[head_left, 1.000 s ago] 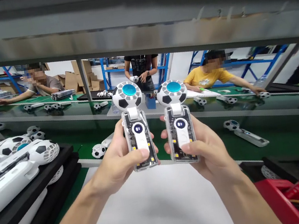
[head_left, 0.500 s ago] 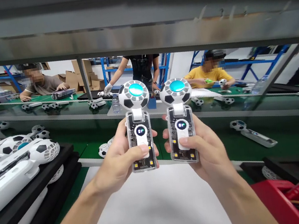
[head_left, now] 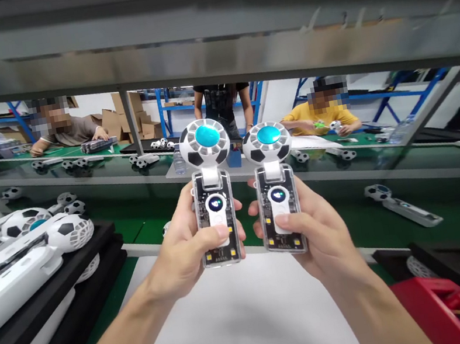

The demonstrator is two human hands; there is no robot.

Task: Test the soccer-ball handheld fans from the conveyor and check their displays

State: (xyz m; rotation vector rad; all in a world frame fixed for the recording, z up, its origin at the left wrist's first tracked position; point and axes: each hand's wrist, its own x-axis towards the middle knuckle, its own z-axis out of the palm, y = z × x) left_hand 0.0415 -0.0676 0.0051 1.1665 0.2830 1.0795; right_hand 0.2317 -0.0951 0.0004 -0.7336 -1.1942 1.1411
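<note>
My left hand (head_left: 184,242) is closed around a handheld fan (head_left: 213,196) with a soccer-ball head and a clear-cased handle. Its thumb rests on the white button strip. A matching fan (head_left: 276,187) is gripped in my right hand (head_left: 316,222), the thumb likewise on its strip. Both fans stand upright side by side, slightly apart, with blue discs and lit round screens facing me. Icons glow on the screens. Below them lies a white sheet (head_left: 239,324). The fingers behind each handle are partly hidden.
Black trays (head_left: 104,241) stacked with more fans (head_left: 69,233) stand at left. A red tape dispenser (head_left: 432,308) is at lower right. Beyond, several fans lie along the green conveyor belt (head_left: 324,203), one fan (head_left: 410,211) at right. A metal beam (head_left: 210,57) crosses above; co-workers sit and stand opposite.
Both screens switch from a number to an icon. The fan on the belt at right has shifted further right. The standing co-worker's gloved hand has drawn back from the fans.
</note>
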